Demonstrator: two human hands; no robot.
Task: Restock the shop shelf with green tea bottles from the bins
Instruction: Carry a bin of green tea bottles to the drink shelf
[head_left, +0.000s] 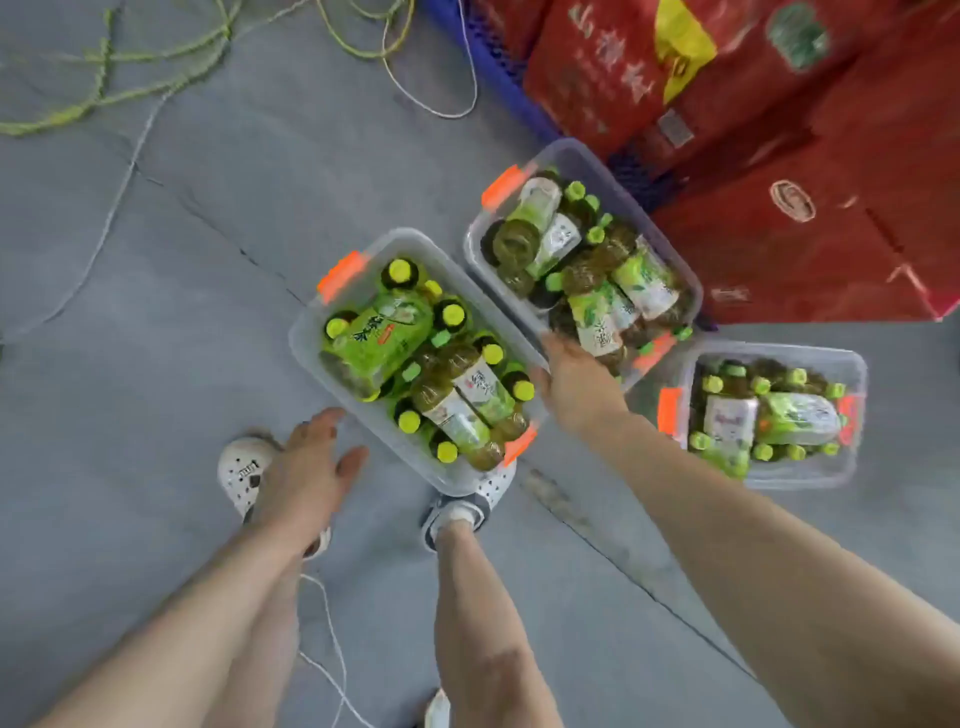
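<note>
Green tea bottles (457, 410) crowd three clear plastic bins (857, 374) on the grey floor (156, 312), some upright, some lying: yellow-green caps, amber tea, pale labels too blurred to read. My left hand (311, 467) hovers, fingers spread, beside the nearest bin (306, 332). My right hand (579, 387) is at the middle bin (582, 156), its fingers hidden, so I cannot tell its grip.

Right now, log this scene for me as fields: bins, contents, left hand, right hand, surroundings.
bins: three clear tubs with orange latches on the grey floor: near bin, middle bin, right bin
contents: green tea bottles, some upright, some lying on top
left hand: open, fingers spread, beside the near bin, holding nothing
right hand: over the gap between near and middle bins; grip unclear
surroundings: red bags, blue crate, green rope, white cord
shelf: not in view
</note>
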